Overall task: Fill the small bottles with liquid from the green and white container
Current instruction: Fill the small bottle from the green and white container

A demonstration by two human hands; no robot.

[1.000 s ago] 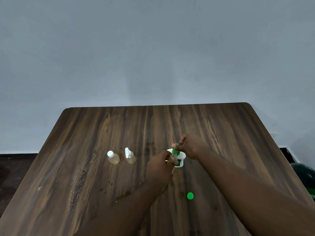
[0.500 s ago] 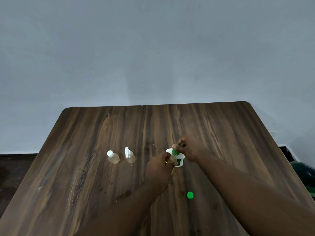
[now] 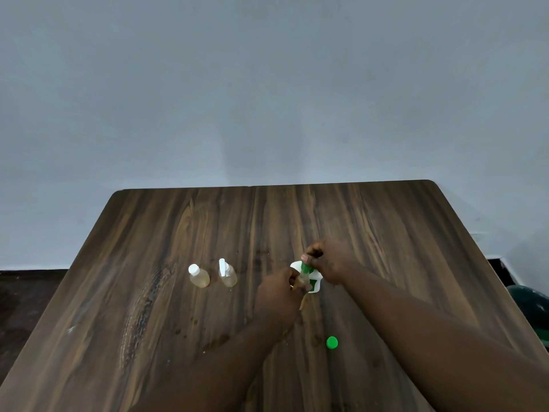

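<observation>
**Hands joined at the green and white container**

Our right hand [image 3: 332, 263] grips the green and white container [image 3: 315, 286] from its far side, fingers curled over the top. The container leans toward our left, with its green spout [image 3: 305, 267] angled down. We cannot tell whether its base touches the worktop [image 3: 178, 233].

Our left hand [image 3: 277, 295] reaches in from the container's near left. Its fingers are curled round the held bottle [image 3: 303, 280], a small clear one whose mouth sits right at the spout. Most of that bottle is hidden by the fingers, so its fill level is unclear to us.

Well to the left of the container, two more small bottles stand upright, near each other but apart. The capped bottle [image 3: 199, 277], farther from the container, has a round white cap. The narrow-topped bottle [image 3: 228, 276] stands nearer the container. Both hold pale yellowish liquid.

Nearer to us than the container and slightly to its right, a green cap [image 3: 331, 342] lies alone. Dark spots [image 3: 215, 341] mark the wood to the container's near left. Far to its right, past the worktop's edge, a dark green object [image 3: 531, 304] shows. A grey wall [image 3: 267, 84] rises beyond.
</observation>
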